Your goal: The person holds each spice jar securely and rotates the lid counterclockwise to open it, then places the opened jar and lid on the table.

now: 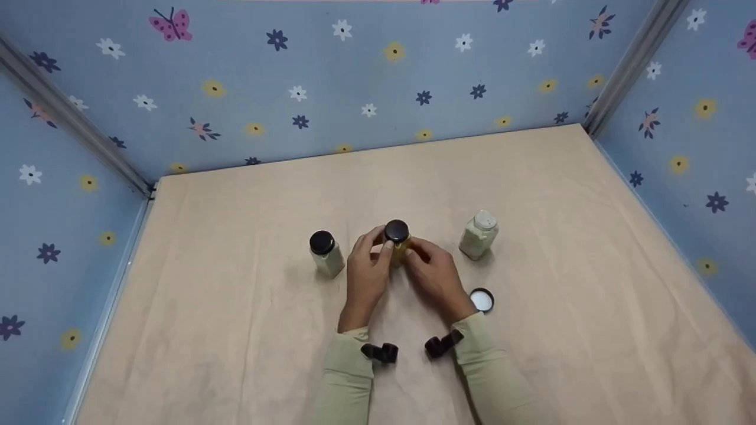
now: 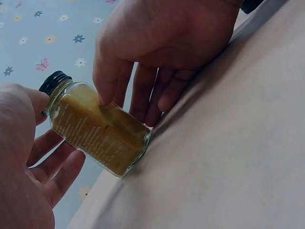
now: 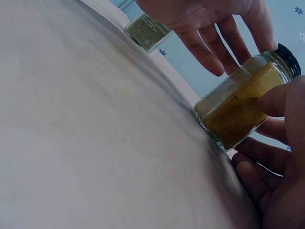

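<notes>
A glass jar of yellow-brown powder (image 2: 95, 129) stands on the cloth between my two hands, its black cap (image 1: 396, 231) on top. My left hand (image 1: 368, 274) pinches the cap, with the thumb on the near side and fingers around the far side. Lower down, my right hand (image 1: 436, 273) holds the jar's body between thumb and fingers. In the right wrist view the jar's base (image 3: 212, 136) meets the cloth. Printed lettering shows on the glass in the left wrist view.
Left of my hands stands a jar of pale green contents with a black cap (image 1: 322, 243). To the right is an uncapped jar (image 1: 479, 236) with a white top. A loose black lid (image 1: 482, 300) lies inside-up beside my right wrist. Patterned blue walls (image 1: 366, 77) enclose the cloth-covered table (image 1: 195, 283).
</notes>
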Motion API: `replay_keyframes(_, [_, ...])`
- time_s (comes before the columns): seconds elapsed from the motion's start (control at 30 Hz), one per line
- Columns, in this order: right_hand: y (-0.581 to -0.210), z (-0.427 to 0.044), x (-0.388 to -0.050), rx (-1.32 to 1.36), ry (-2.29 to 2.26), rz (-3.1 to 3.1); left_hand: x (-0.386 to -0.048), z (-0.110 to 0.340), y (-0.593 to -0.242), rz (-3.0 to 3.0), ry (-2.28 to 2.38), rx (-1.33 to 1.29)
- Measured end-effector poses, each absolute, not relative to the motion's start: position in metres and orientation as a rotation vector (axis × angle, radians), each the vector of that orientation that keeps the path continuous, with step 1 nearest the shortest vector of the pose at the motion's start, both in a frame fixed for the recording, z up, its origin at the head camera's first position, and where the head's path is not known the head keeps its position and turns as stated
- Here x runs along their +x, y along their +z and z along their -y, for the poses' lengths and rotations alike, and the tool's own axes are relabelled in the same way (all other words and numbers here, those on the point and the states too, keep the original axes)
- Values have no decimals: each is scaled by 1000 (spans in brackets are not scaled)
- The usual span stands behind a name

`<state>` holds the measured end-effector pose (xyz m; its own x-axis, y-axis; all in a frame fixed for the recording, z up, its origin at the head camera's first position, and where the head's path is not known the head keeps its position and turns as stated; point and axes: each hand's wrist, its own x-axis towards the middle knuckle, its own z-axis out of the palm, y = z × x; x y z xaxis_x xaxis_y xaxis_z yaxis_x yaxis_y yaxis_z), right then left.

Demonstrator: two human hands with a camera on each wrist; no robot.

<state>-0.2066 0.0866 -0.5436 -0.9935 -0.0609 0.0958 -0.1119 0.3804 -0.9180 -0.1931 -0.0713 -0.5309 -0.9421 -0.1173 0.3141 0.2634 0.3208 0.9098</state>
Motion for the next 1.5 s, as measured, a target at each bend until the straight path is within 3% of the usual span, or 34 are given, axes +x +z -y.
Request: replay_keyframes(1.5, [-545,-89,-206,189,1689,2586,-194,67,-535,2295,-1588,-146])
